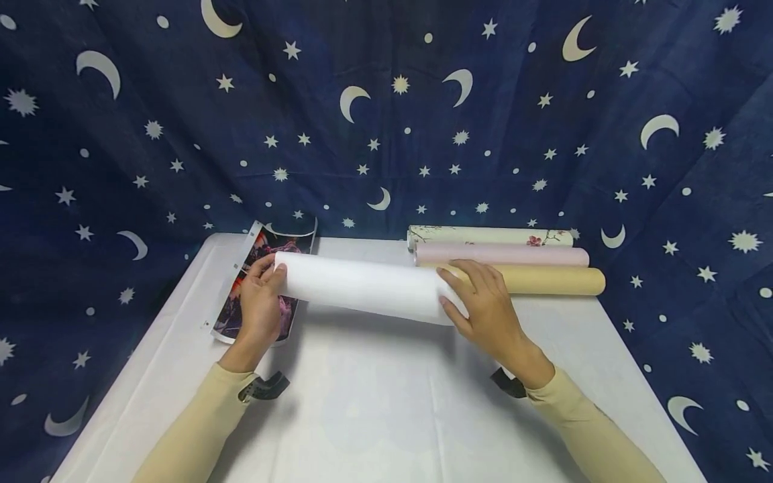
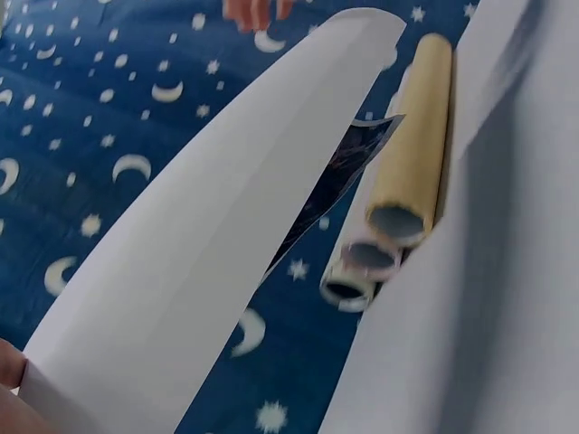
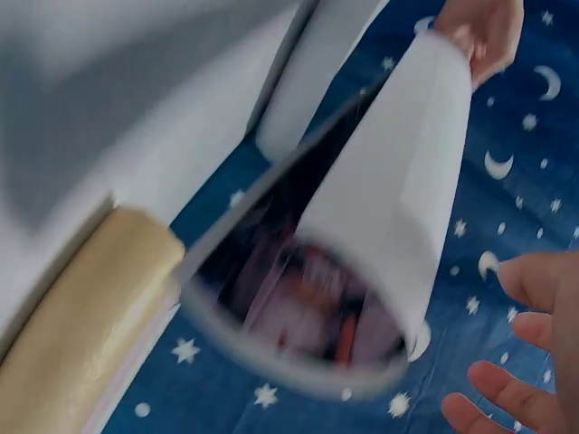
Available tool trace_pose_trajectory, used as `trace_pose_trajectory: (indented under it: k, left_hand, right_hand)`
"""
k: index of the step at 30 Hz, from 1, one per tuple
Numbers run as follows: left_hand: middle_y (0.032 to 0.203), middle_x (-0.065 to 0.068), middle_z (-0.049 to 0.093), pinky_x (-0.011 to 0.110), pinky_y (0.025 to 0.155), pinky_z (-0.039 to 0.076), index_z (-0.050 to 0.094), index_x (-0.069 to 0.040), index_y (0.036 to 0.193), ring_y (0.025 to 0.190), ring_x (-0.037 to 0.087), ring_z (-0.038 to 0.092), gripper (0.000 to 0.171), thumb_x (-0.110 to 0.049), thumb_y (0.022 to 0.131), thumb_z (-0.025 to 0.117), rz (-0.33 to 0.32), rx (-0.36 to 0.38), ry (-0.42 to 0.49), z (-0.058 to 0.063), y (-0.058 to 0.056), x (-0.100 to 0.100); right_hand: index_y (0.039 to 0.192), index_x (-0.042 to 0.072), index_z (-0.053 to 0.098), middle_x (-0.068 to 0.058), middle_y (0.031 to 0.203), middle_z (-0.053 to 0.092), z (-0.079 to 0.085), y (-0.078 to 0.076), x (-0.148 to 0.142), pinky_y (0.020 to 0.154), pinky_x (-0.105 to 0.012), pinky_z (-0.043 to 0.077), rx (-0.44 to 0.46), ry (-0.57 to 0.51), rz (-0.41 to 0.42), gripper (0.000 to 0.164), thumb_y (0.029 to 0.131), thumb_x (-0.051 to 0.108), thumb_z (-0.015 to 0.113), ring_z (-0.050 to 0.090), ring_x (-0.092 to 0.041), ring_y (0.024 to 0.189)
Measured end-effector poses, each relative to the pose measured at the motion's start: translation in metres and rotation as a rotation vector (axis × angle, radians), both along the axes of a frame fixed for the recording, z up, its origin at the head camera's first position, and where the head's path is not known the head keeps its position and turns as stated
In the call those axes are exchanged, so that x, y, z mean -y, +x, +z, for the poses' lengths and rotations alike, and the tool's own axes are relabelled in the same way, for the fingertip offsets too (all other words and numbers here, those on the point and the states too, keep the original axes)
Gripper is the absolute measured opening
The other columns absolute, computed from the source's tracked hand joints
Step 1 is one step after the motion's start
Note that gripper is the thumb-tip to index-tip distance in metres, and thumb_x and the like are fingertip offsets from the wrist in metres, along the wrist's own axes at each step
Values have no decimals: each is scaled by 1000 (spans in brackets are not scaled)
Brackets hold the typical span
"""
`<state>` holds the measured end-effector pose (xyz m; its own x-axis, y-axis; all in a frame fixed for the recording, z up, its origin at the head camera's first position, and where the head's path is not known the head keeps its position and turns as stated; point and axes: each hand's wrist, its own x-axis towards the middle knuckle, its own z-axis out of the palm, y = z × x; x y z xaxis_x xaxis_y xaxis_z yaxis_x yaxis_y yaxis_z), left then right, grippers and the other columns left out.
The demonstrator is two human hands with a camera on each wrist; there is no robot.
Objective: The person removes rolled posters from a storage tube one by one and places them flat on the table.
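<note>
A loosely curled poster point(image 1: 362, 285), white back outward, spans the space between the hands above the table. My left hand point(image 1: 260, 305) pinches its left end between thumb and fingers. At the other end, my right hand point(image 1: 489, 312) has its fingers spread and lightly bent. The right wrist view shows those fingers point(image 3: 507, 398) apart from the paper, beside its wide, flared opening. Dark, purple and red printing point(image 3: 298, 316) shows inside the curl there. Behind the left hand, a printed sheet point(image 1: 232, 315) with dark and red pictures lies on the table with curling edges.
At the back right, a yellow roll point(image 1: 555, 280), a pink roll point(image 1: 501, 253) and a floral roll point(image 1: 483, 235) lie side by side. A white cloth covers the table point(image 1: 386, 416). A dark blue curtain point(image 1: 326, 80) with moons and stars hangs behind and around it.
</note>
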<state>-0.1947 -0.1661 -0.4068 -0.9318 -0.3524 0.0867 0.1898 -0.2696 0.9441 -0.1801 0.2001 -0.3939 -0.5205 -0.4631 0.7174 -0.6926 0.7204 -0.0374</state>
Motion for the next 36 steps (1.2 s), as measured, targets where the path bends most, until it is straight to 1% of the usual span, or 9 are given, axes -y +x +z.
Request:
trace_pose_trajectory:
  k: [3, 6, 10, 14, 19, 24, 28, 33, 36]
  left_hand:
    - [99, -10, 70, 20, 87, 51, 54, -9, 120, 101, 9, 63, 22, -5, 99, 54, -26, -23, -5, 2, -2, -16]
    - [98, -10, 70, 20, 85, 51, 54, -5, 123, 97, 6, 65, 25, -5, 99, 54, -45, -30, -38, 2, -3, -32]
    - [96, -10, 70, 19, 82, 51, 53, -2, 126, 92, 5, 66, 28, -4, 98, 55, -66, -45, -38, 3, -5, -52]
    - [89, -9, 69, 19, 78, 51, 53, -2, 124, 86, 5, 64, 27, -2, 97, 56, -68, -88, 3, 6, -4, -67]
    - [88, -9, 68, 19, 79, 50, 53, -2, 123, 85, 5, 62, 27, -2, 96, 57, -53, -156, 0, 12, -2, -78]
    - [90, -8, 69, 19, 81, 50, 52, 1, 124, 87, 6, 62, 28, -1, 97, 56, -63, -216, 16, 17, 0, -82]
    - [93, -8, 70, 19, 84, 50, 53, -1, 125, 92, 7, 63, 27, -3, 98, 55, -66, -270, -9, 19, 2, -81]
    - [99, -7, 67, 20, 89, 47, 54, 3, 123, 98, 6, 61, 26, -7, 99, 50, -66, -403, -64, 20, 4, -77]
    - [105, -6, 65, 23, 97, 46, 53, 5, 122, 105, 8, 60, 27, -6, 98, 47, -64, -487, -100, 20, 6, -75]
  right_hand:
    - [134, 16, 58, -15, 134, 55, 0, 9, 8, 103, -57, 35, 3, 69, 13, 51, 87, 31, 69, 49, -35, 125]
    - [137, 20, 55, -14, 139, 51, -4, 12, 13, 104, -61, 34, 21, 136, 4, 62, 81, 38, 76, 46, -34, 129]
    - [142, 25, 49, -14, 146, 45, -10, 10, 15, 106, -66, 31, 55, 221, -43, 79, 74, 46, 82, 41, -35, 134]
    - [146, 25, 43, -14, 150, 39, -14, 6, 15, 109, -67, 28, 91, 263, -90, 86, 74, 49, 82, 37, -37, 137]
    - [147, 24, 42, -14, 149, 41, -16, -1, 15, 110, -64, 30, 78, 223, -125, 80, 79, 42, 80, 38, -36, 137]
    - [147, 23, 44, -15, 145, 46, -16, -6, 13, 106, -62, 34, 26, 176, -110, 75, 81, 36, 78, 42, -36, 134]
    - [147, 23, 42, -14, 145, 46, -17, -7, 13, 106, -59, 34, 30, 159, -104, 72, 85, 37, 75, 44, -35, 134]
    - [148, 22, 42, -14, 143, 48, -18, -8, 12, 103, -55, 36, 61, 110, -111, 71, 86, 35, 74, 49, -36, 127]
    - [148, 19, 42, -14, 142, 49, -17, -8, 9, 102, -55, 37, 102, 60, -109, 71, 86, 34, 74, 50, -37, 125]
